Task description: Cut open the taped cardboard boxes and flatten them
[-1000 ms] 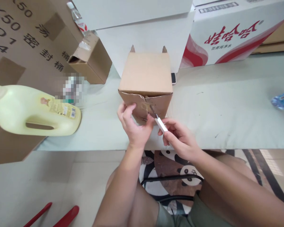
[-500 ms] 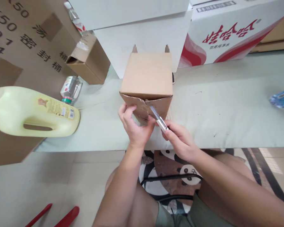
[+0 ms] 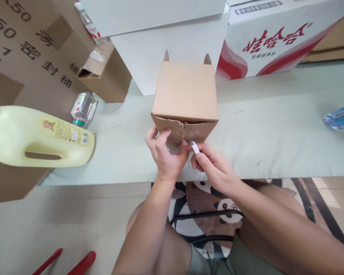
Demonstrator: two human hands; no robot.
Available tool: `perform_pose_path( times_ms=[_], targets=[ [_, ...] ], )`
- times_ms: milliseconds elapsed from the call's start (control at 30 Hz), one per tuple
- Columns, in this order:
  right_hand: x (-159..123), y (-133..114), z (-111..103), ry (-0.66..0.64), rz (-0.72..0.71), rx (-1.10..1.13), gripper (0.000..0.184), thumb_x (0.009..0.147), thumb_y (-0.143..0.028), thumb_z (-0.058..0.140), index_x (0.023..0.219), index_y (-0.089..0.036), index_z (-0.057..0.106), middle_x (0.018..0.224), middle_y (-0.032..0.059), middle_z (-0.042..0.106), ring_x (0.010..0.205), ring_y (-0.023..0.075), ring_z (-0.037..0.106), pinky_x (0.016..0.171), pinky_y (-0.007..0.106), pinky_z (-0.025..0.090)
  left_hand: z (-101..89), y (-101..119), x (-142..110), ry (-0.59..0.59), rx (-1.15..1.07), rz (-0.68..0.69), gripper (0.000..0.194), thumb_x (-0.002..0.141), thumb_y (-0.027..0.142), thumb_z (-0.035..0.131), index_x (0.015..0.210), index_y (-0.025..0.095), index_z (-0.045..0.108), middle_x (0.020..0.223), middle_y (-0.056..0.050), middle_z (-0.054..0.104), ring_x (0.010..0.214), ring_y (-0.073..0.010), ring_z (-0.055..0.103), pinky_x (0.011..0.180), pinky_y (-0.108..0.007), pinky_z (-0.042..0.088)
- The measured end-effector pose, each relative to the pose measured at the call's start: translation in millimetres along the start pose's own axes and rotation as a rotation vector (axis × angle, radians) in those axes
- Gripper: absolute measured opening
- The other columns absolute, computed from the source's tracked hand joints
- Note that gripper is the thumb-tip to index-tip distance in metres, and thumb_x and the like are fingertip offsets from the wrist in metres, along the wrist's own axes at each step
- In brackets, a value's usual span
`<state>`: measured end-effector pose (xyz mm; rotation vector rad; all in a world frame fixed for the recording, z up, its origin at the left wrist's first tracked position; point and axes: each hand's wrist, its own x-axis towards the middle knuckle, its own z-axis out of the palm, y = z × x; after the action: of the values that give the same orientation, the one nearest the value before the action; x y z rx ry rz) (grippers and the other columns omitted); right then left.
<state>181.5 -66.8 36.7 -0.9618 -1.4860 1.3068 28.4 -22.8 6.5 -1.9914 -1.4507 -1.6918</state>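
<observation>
A brown cardboard box (image 3: 186, 91) lies on the cloth-covered table with its flapped end facing me. Two flaps meet at a ragged seam on that near face, and small flaps stick up at its far end. My left hand (image 3: 167, 154) grips the near face, fingers at its left side and thumb low by the seam. In my closed right hand (image 3: 213, 164) is a utility knife (image 3: 195, 147) with a pale handle. Its blade points at the lower part of the seam; whether the tip is inside the cardboard I cannot tell.
Left of the box are a yellow jug (image 3: 43, 137), a clear bottle (image 3: 84, 109) with a green cap and a small open carton (image 3: 107, 74). Large white cartons (image 3: 172, 49) stand behind. A blue packet (image 3: 341, 116) lies at the right.
The knife has moved down along the seam towards me, and less of its blade shows. The box has turned and shifted slightly right, with my left hand still on it.
</observation>
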Motion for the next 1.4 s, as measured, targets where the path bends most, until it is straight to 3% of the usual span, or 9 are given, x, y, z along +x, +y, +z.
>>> perform_pose_path(
  times_ms=[233, 400, 900, 1400],
  targets=[
    [1, -10, 5, -0.049, 0.222, 0.276, 0.042, 0.095, -0.061, 0.051, 0.097, -0.02, 0.056, 0.067, -0.0044, 0.054, 0.048, 0.0069, 0.046, 0.043, 0.021, 0.039, 1.4, 6, 4, 0.049, 0.03, 0.079, 0.059, 0.078, 0.025, 0.072, 0.129, 0.026, 0.044, 0.126, -0.011, 0.046, 0.116, -0.0244, 0.057, 0.088, -0.038, 0.05],
    [-3, -12, 9, -0.067, 0.286, 0.401, 0.045, 0.094, -0.063, 0.051, 0.103, -0.02, 0.055, 0.065, -0.0069, 0.051, 0.042, 0.0053, 0.043, 0.036, 0.018, 0.035, 2.6, 5, 1, 0.042, 0.023, 0.05, 0.06, 0.077, 0.025, 0.073, 0.129, 0.026, 0.043, 0.126, -0.011, 0.045, 0.116, -0.0257, 0.056, 0.09, -0.04, 0.05],
    [1, -17, 19, -0.026, 0.356, 0.461, 0.035, 0.096, -0.055, 0.049, 0.099, -0.021, 0.052, 0.06, -0.0096, 0.046, 0.037, 0.0041, 0.034, 0.033, 0.016, 0.028, 4.5, 7, -2, 0.056, 0.028, -0.01, 0.054, 0.081, 0.03, 0.068, 0.129, 0.025, 0.044, 0.126, -0.012, 0.045, 0.116, -0.0268, 0.054, 0.088, -0.04, 0.05],
    [-1, -4, 23, 0.018, 0.228, 0.252, 0.036, 0.1, -0.054, 0.044, 0.093, -0.02, 0.055, 0.061, -0.0069, 0.046, 0.045, 0.0063, 0.037, 0.041, 0.02, 0.029, 3.0, 3, -5, 0.059, 0.091, -0.103, 0.059, 0.075, 0.033, 0.071, 0.126, 0.023, 0.044, 0.122, -0.012, 0.048, 0.117, -0.0272, 0.055, 0.085, -0.041, 0.051]
  ],
)
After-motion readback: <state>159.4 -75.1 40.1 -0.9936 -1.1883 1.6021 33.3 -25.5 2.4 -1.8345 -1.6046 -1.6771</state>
